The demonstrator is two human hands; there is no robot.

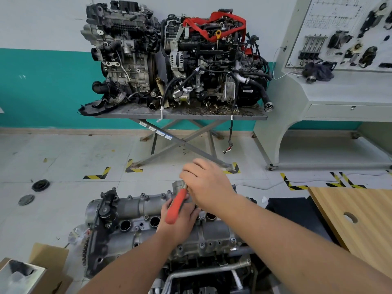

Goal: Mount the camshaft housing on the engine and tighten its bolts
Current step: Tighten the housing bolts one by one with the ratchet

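Camshaft housing lies on top of the engine in the lower middle of the view, a long grey metal cover with round holes along its middle and small bolts standing along its far edge. Behind it, well apart, two other engines stand on a folding metal stand against a white and green wall. A wooden board with a round hole is at the right, and a cardboard box at the lower left. Left hand rests on the housing, its fingers curled around the red handle of a tool that points up and away. Right hand is above the far end of this tool, fingers bent and pinching its metal tip near the far edge of the housing.
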